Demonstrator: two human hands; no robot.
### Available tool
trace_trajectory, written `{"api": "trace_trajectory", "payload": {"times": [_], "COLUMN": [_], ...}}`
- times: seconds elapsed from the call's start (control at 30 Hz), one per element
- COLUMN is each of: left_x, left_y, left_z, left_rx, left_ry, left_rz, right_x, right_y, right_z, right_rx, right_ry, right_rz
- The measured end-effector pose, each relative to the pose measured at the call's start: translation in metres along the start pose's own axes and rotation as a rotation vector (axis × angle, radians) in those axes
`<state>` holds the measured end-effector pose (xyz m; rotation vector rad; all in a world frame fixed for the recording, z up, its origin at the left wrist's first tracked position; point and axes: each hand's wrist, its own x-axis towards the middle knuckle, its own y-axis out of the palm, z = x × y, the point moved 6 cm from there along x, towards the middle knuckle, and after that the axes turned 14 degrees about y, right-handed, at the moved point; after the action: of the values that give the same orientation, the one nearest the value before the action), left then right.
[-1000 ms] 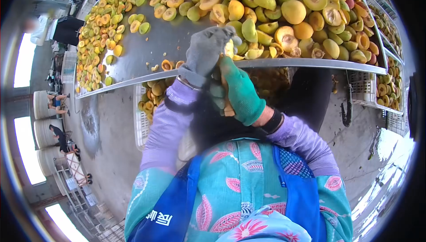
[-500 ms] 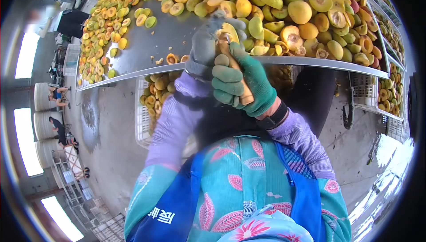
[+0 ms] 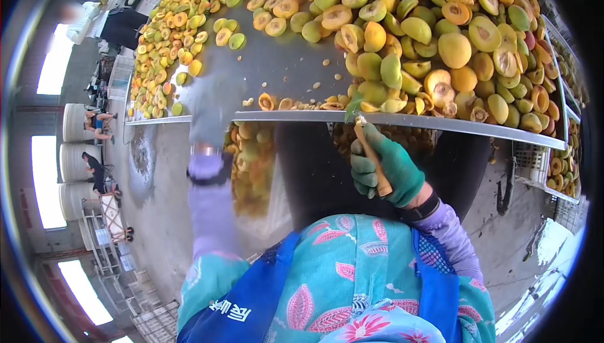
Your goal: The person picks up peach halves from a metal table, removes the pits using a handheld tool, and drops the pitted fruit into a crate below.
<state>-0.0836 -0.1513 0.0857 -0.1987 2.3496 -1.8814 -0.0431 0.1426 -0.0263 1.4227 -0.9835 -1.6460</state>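
My right hand (image 3: pixel 390 167), in a green glove, is closed round the wooden handle of a small hand tool (image 3: pixel 373 157). The tool's short metal tip points up at the table's front edge, beside a green leaf (image 3: pixel 353 107). My left hand (image 3: pixel 217 107), in a grey glove, is over the front edge further left; motion smears its fingers. Whole and halved apricots (image 3: pixel 454 50) are heaped on the metal table (image 3: pixel 283 69) beyond my right hand. Cut halves (image 3: pixel 266 102) and loose pits (image 3: pixel 316 85) lie along the near part.
A crate of apricots (image 3: pixel 248 167), blurred, stands below the table edge between my left arm and leg. Another crate (image 3: pixel 531 160) is under the right end. Large white tubs (image 3: pixel 78 162), a cart (image 3: pixel 113 217) and other people (image 3: pixel 94 170) are off to the left.
My hands have come apart. The left moved left, away from the apricot they were working on, which no longer shows in it. The right drew down and right with the tool.
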Motion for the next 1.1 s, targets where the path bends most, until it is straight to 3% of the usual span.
{"api": "trace_trajectory", "payload": {"times": [0.07,0.13,0.27,0.33,0.4,0.47,0.53,0.6,0.67,0.73,0.8,0.97,1.03,1.1], "left_x": [0.071,0.145,0.203,0.179,0.141,0.089,0.044,0.016,0.004,-0.006,-0.010,-0.014,-0.025,-0.031], "left_y": [0.009,0.039,0.108,0.091,0.090,0.094,0.077,0.081,0.094,0.084,0.084,0.098,0.089,0.085], "left_z": [0.002,0.004,0.002,-0.016,-0.023,-0.045,-0.084,-0.101,-0.112,-0.131,-0.139,-0.136,-0.145,-0.153], "left_rx": [-0.031,0.099,0.088,0.121,-0.380,-1.290,-1.177,-1.084,-1.355,-1.195,-1.136,-1.445,-1.061,-0.971], "left_ry": [0.058,-0.097,0.083,0.169,0.159,0.136,0.382,0.451,0.199,0.350,0.391,0.246,0.351,0.396], "left_rz": [-0.237,-0.323,-0.029,0.164,0.153,0.073,-0.138,-0.253,-0.267,-0.338,-0.361,-0.357,-0.605,-0.696], "right_x": [0.000,-0.005,-0.022,-0.020,-0.012,0.004,0.022,0.029,0.026,0.020,0.016,0.005,0.014,0.012], "right_y": [0.004,0.006,0.008,0.013,0.024,0.035,0.040,0.037,0.030,0.024,0.024,0.033,0.030,0.028], "right_z": [0.006,0.014,0.027,0.034,0.047,0.054,0.056,0.054,0.046,0.039,0.034,0.026,0.018,0.014], "right_rx": [-0.074,-0.233,-0.358,-0.414,-0.628,-0.898,-1.110,-1.202,-1.144,-1.047,-1.016,-1.035,-0.967,-0.900], "right_ry": [-0.056,-0.141,-0.339,-0.467,-0.638,-0.789,-0.940,-1.017,-0.939,-0.872,-0.929,-1.040,-1.168,-1.215], "right_rz": [-0.155,-0.255,-0.417,-0.460,-0.542,-0.640,-0.775,-0.855,-0.821,-0.802,-0.785,-0.801,-0.884,-0.901]}}
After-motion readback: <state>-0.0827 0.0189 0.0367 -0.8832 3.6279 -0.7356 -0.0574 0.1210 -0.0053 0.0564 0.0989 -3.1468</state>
